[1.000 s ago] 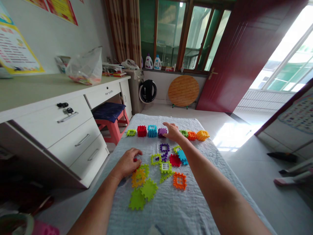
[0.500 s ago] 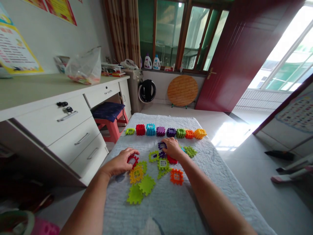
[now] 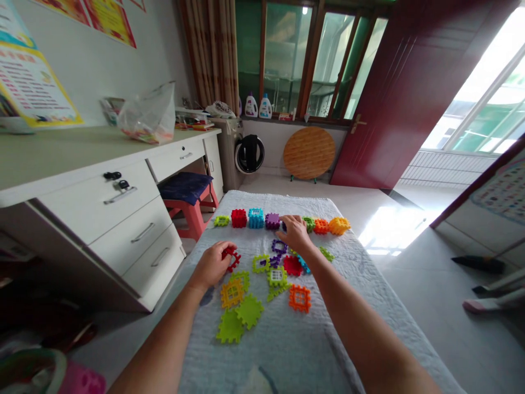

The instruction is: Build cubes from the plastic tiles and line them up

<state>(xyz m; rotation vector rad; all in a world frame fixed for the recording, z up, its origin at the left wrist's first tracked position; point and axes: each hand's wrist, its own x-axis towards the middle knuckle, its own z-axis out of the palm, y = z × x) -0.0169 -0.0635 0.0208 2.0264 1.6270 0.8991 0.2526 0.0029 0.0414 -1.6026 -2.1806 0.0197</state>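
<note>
My left hand (image 3: 213, 264) is closed on a red toothed puzzle tile (image 3: 232, 256), lifted just above the grey quilted mat (image 3: 287, 350). My right hand (image 3: 294, 232) reaches forward with fingers curled over the dark purple cube in a row of assembled cubes: red (image 3: 238, 218), blue (image 3: 256, 218), purple (image 3: 272, 220), green (image 3: 308, 223), orange (image 3: 321, 226), yellow-orange (image 3: 338, 225). Whether it grips that cube I cannot tell. Loose flat tiles lie between my hands: purple (image 3: 279, 246), red (image 3: 292, 265), yellow (image 3: 232, 293), orange (image 3: 299, 298), lime green (image 3: 240, 320).
A white desk with drawers (image 3: 123, 219) stands to the left, a red stool (image 3: 186, 205) beside it. A small green tile (image 3: 221, 220) lies at the row's left end. A round wooden tabletop (image 3: 309, 153) leans on the far wall beside a dark red door (image 3: 406, 93).
My left hand has picked the red tile up from the pile and raised it. My right hand came back to the loose tiles, then moved forward to the cube row again.
</note>
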